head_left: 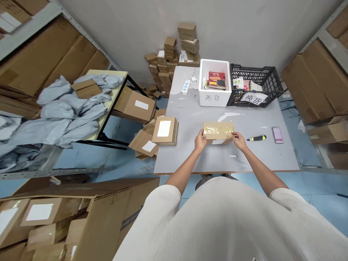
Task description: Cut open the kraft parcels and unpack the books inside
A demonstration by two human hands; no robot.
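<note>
A small cardboard box (pixel 218 131) with shiny tape along its upper face is gripped at both ends above the grey table (pixel 187 156). Around its left end my left hand (pixel 200 140) is closed, and my right hand (pixel 239 140) holds the right end. Part of a white label shows on the side facing me. Whether the box rests on the tabletop or is slightly raised, I cannot tell. To the right of my right hand lies a black and yellow utility knife (pixel 256 138). Another cardboard box (pixel 174 131) with a white label stands at the table's left edge.
A white foam bin (pixel 214 100) with books and a black plastic crate (pixel 274 85) stand at the back, near a power strip (pixel 186 87). A phone (pixel 277 135) lies at right. Grey parcels (pixel 62 108) cover a side table; a large carton (pixel 108 217) of boxes stands lower left.
</note>
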